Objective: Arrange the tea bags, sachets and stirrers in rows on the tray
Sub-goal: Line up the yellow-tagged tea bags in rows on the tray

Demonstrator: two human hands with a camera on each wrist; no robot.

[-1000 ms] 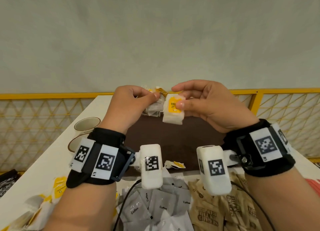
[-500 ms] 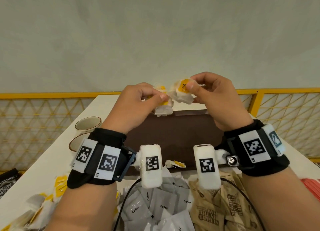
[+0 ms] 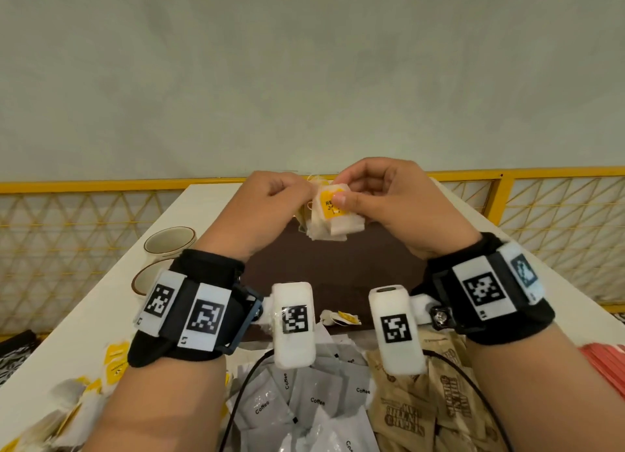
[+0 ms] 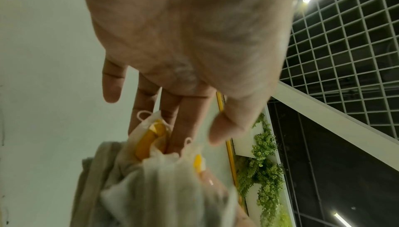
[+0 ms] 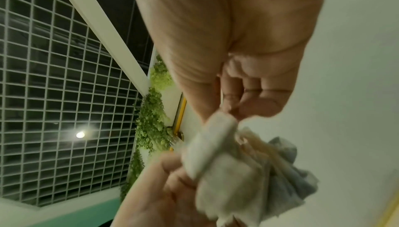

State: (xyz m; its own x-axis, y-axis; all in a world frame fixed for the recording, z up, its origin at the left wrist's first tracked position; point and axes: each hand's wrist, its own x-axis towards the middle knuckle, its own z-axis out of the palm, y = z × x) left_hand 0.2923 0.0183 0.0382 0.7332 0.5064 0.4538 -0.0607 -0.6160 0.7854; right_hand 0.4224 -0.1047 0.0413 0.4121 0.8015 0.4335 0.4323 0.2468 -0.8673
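Both hands are raised over the dark brown tray (image 3: 338, 275). My left hand (image 3: 306, 194) grips a small bunch of white tea bags (image 3: 318, 230) with yellow tags. My right hand (image 3: 341, 196) pinches the front tea bag (image 3: 341, 221) by its yellow tag, pressed against the bunch. In the left wrist view the bunch (image 4: 151, 171) sits between the left fingers and thumb. The right wrist view shows the curled right fingers (image 5: 233, 101) nipping a tea bag (image 5: 215, 133). One loose tea bag (image 3: 340, 317) lies on the tray's near edge.
Grey coffee sachets (image 3: 304, 397) and brown sachets (image 3: 426, 414) are heaped on the white table in front of the tray. A pile of tea bags (image 3: 84, 394) lies at the near left, red stirrers (image 3: 605, 360) at the right, two cups (image 3: 169, 243) at the left.
The right hand, which had lifted one tea bag up and away from the bunch, has come back down and left, so that bag now lies against the bunch in the left hand.
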